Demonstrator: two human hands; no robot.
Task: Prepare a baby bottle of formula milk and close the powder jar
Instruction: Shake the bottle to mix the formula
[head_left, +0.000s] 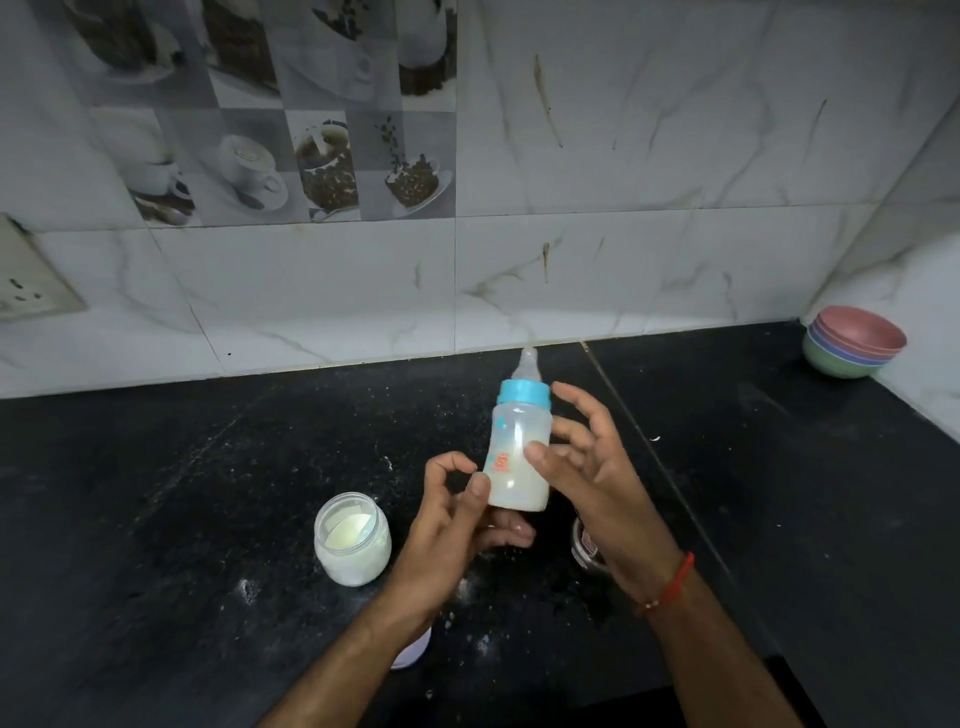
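Mixing looks underway — the capped bottle (519, 447) pinched between left hand (457, 514) and right hand (587, 467) fingertips, other fingers loose — next, lidding the open jar (352, 540) beside the left fingers.

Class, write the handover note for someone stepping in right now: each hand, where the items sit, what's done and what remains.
Left hand and right hand: both hold the baby bottle above the black counter, fingers loosely spread.
Bottle: blue ring and teat on, milky liquid inside.
Powder jar: open on the counter, left of the hands; no lid clearly visible.
Done: bottle filled and capped.
Left: finish mixing if needed, set the bottle down, close the jar.
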